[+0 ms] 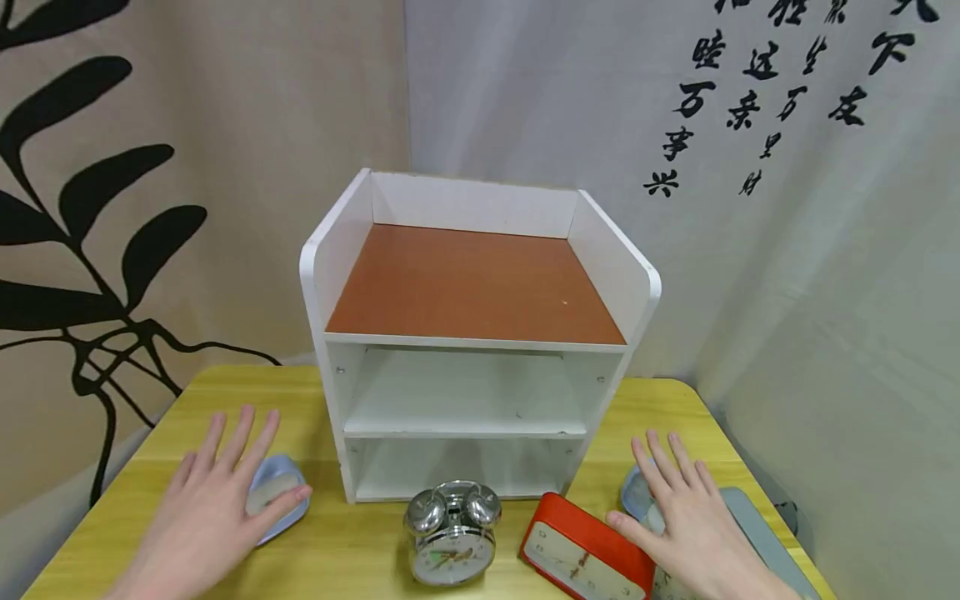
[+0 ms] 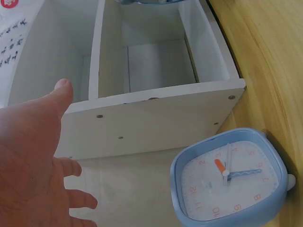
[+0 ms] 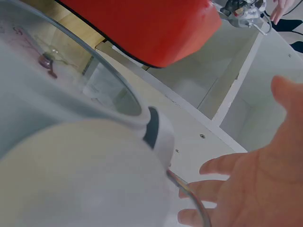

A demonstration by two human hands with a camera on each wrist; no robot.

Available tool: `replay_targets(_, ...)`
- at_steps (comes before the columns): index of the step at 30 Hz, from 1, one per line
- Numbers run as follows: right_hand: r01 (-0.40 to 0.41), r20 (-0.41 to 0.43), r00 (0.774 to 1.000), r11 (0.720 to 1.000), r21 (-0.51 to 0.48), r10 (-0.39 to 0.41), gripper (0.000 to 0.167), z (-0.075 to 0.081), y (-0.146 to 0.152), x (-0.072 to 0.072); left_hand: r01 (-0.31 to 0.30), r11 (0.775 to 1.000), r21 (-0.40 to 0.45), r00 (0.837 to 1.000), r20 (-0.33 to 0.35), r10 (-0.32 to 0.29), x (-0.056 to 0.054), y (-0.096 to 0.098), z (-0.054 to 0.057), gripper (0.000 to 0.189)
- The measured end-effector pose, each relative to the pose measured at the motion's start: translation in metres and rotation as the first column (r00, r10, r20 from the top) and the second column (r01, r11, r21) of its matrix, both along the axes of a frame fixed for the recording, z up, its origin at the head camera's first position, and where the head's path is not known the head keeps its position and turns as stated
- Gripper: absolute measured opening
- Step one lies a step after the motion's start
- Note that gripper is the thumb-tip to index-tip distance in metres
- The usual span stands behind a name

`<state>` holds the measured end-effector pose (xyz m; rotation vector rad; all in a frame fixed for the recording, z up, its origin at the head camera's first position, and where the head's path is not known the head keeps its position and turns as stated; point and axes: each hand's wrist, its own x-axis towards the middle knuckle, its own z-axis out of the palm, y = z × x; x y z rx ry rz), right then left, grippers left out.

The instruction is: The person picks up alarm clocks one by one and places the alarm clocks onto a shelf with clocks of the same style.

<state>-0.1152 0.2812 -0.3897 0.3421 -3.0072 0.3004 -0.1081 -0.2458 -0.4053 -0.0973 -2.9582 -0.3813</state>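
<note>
My left hand [image 1: 202, 508], fingers spread and straight, is beside a small light-blue clock [image 2: 232, 177] with a white face, overlapping it in the head view. It holds nothing. My right hand [image 1: 693, 517] is likewise spread, holding nothing, above a grey-blue clock [image 1: 767, 542] that it partly hides. In the right wrist view, that clock's rim and a pale rounded part [image 3: 85, 175] fill the foreground, blurred. Just left of the right hand lies a red rectangular clock [image 1: 592, 546]. Between the hands stands a silver twin-bell alarm clock [image 1: 452, 537].
A white shelf unit [image 1: 468, 435] with a brown top panel [image 1: 472, 283] stands at the table's middle, its two open compartments facing me. The yellow wood-grain table [image 1: 345, 550] has rounded back corners. Behind it hang curtains [image 1: 517, 92] with black plant and character prints.
</note>
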Motion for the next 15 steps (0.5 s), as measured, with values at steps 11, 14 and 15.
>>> replay_targets(11, -0.003, -0.012, 1.000, 1.000, -0.018, 0.002, 0.101, 0.0030, 0.0002, 0.0036, 0.014, 0.995, 0.101, 1.000, -0.002, -0.014, 0.0004, 0.0018, 0.0045, 0.104)
replay_targets(14, 0.002, -0.013, 1.000, 1.000, -0.024, -0.002, 0.101, 0.0029, 0.0018, 0.0054, 0.018, 0.991, 0.129, 1.000, -0.009, -0.017, -0.0001, 0.0027, 0.0064, 0.103)
replay_targets(15, 0.005, -0.009, 1.000, 1.000, -0.028, -0.005, 0.101, 0.0028, 0.0025, 0.0062, 0.020, 0.990, 0.141, 1.000, -0.012, -0.019, -0.0007, 0.0033, 0.0072, 0.102)
